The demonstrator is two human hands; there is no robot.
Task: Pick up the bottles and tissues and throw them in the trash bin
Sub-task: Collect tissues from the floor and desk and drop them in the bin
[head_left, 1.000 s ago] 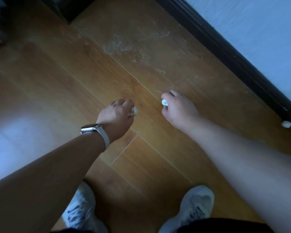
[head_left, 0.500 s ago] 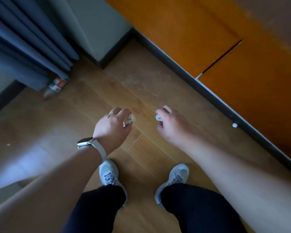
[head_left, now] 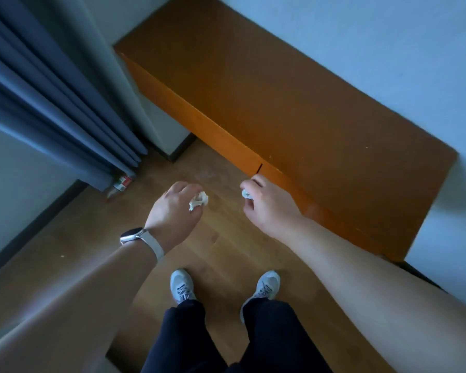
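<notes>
My left hand, with a watch on its wrist, is closed around a crumpled white tissue that sticks out between the fingers. My right hand pinches a smaller white tissue wad at its fingertips. Both hands hang above the wooden floor in front of me. A bottle with a red and white label lies on the floor at the left, partly hidden under the blue curtain. No trash bin is in view.
A long orange wooden cabinet runs along the right wall. The blue curtain hangs at the left beside a white wall corner. My two feet in white sneakers stand on the wooden floor.
I have stood up from a crouch: the floor has dropped away and the cabinet top, curtain and bottle have come into view. Both hands kept their tissues.
</notes>
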